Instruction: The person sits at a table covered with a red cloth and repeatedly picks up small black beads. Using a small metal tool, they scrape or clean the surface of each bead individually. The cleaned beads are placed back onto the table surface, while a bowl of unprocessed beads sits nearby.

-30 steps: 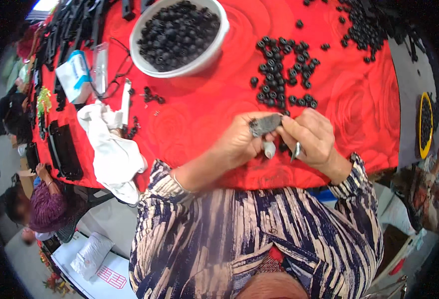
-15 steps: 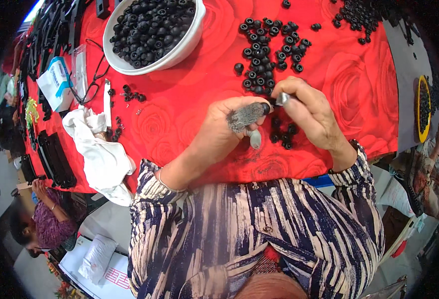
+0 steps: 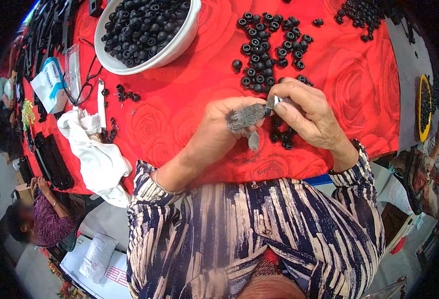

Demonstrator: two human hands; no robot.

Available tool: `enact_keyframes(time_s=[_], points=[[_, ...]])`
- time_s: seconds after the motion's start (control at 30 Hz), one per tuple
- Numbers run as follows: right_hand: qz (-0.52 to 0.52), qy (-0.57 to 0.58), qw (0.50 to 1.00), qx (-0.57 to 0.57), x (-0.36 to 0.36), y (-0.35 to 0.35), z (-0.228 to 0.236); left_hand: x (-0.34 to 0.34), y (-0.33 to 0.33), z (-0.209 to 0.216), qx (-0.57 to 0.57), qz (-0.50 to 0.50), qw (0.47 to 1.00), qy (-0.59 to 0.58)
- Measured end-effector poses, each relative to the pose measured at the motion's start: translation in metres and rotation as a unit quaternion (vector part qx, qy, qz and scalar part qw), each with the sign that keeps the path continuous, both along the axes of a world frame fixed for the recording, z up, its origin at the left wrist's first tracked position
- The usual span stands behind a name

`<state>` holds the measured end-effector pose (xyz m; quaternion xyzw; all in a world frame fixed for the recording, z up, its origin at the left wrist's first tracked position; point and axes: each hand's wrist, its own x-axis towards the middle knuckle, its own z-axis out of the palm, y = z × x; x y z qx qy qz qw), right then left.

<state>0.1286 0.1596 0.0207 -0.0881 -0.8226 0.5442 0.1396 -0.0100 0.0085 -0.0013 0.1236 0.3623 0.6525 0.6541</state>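
Observation:
Over the red tablecloth (image 3: 164, 149), my left hand (image 3: 210, 127) pinches a small black round plastic part (image 3: 267, 112). Grey, fuzzy-looking material (image 3: 244, 118) covers one digit of that hand, and a pale, translucent finger cot (image 3: 253, 141) shows below it. My right hand (image 3: 310, 114) is closed on a small shiny metal blade (image 3: 273, 101). Its edge lies against or very close to the black part, which is partly hidden by the fingers. Similar black parts (image 3: 256, 50) lie in a cluster just beyond my hands.
A white bowl (image 3: 179, 54) heaped with black parts stands at the far left. Eyeglasses (image 3: 84, 89), a white cloth (image 3: 97, 162), small springs and more parts lie left. A yellow tray (image 3: 421, 127) is at the far right. Another person (image 3: 52, 219) sits at the lower left.
My right hand has brought the blade slightly left, onto or right beside the black part. My left hand keeps its pinch. The whole view has shifted a little.

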Motion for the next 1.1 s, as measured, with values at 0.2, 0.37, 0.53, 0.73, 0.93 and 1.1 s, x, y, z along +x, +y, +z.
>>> enact_keyframes(time_s=[0.2, 0.37, 0.53, 0.73, 0.93, 1.1], points=[[0.011, 0.005, 1.0, 0.007, 0.001, 0.002, -0.001, -0.002, -0.002, -0.002, -0.023, -0.013, 1.0, -0.013], [0.024, 0.005, 0.999, 0.021, 0.001, 0.003, 0.001, -0.006, -0.004, -0.006, -0.012, -0.051, 0.998, -0.038], [0.068, 0.018, 0.997, 0.043, -0.001, 0.005, -0.001, 0.0, -0.001, 0.0, -0.044, -0.007, 0.999, -0.01], [0.074, 0.01, 0.997, 0.02, 0.001, -0.002, 0.004, -0.009, 0.003, 0.0, -0.013, 0.017, 0.999, -0.027], [-0.032, 0.066, 0.993, 0.091, -0.003, -0.004, 0.009, -0.005, 0.0, 0.003, -0.036, 0.0, 0.999, -0.029], [-0.04, 0.16, 0.964, 0.21, -0.001, -0.011, -0.007, 0.006, 0.0, -0.007, -0.031, -0.025, 0.996, -0.084]])
